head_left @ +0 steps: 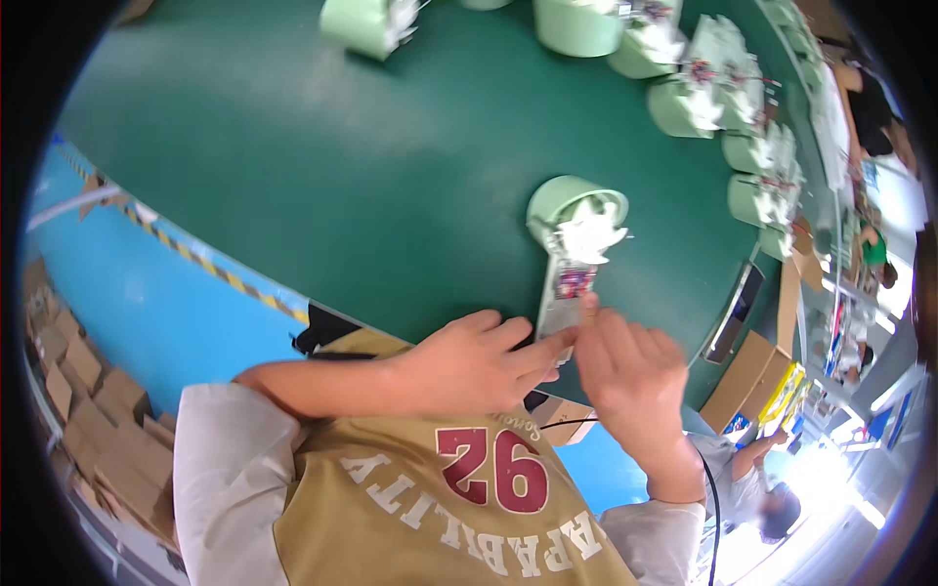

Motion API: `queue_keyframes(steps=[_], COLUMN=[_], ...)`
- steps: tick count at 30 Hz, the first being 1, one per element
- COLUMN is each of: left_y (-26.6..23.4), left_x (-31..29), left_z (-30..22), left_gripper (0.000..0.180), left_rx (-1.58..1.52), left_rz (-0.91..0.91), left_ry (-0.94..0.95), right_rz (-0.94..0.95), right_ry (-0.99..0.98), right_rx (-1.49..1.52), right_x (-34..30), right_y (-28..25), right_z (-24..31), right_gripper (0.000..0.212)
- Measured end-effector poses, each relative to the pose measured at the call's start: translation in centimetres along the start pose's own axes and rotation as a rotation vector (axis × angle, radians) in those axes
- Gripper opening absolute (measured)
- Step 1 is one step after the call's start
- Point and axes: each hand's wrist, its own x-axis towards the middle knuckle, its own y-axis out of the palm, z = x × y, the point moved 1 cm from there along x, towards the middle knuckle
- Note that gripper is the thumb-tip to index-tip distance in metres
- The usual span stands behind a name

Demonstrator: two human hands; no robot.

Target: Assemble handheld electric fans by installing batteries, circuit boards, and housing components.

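Observation:
A partly built handheld fan (558,311) lies on the green table in front of me. Its pale green round shroud (549,207) points away, with white fan blades (589,231) at its opening. In the uncovered handle, a small circuit board (574,283) with reddish parts shows. My left hand (479,363) is closed about the handle's near end, from the left. From the right, my right hand (630,371) has its fingers curled, one fingertip at the handle just below the board. Whatever lies beneath those fingers is hidden.
More pale green fan units (684,105) line the table's far right edge; a separate fan (360,27) lies at the far left. A dark flat device (735,311) and an open cardboard box (747,381) stand at right. Cartons (122,459) are piled lower left. Other people (767,503) are nearby.

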Motion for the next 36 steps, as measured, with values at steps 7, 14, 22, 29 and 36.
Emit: queue_keyframes(steps=[7,14,22,29,36], left_y=[-0.9,-0.9,-1.3,-1.2,-0.4], left_x=[0.6,0.7,0.3,0.3,-1.2], left_z=[0.7,0.5,0.3,0.8,-0.2], left_gripper=[0.029,0.022,0.024,0.032,0.042], left_rx=[-0.008,0.007,-0.001,-0.028,-0.083], left_rz=[-0.033,-0.029,-0.039,-0.031,-0.05], left_ry=[0.017,0.057,0.046,0.034,0.073], right_rz=[-0.144,-0.086,0.028,-0.143,-0.184], right_ry=[-0.047,-0.019,0.033,0.552,0.712], right_rx=[-0.007,-0.012,0.249,1.04,1.063], right_x=[-0.6,-0.9,-0.2,-1.9,-3.1], right_y=[1.4,1.2,1.1,0.0,1.4], right_z=[0.2,0.7,-0.1,0.2,3.0], right_gripper=[0.049,0.053,0.044,0.045,0.047])
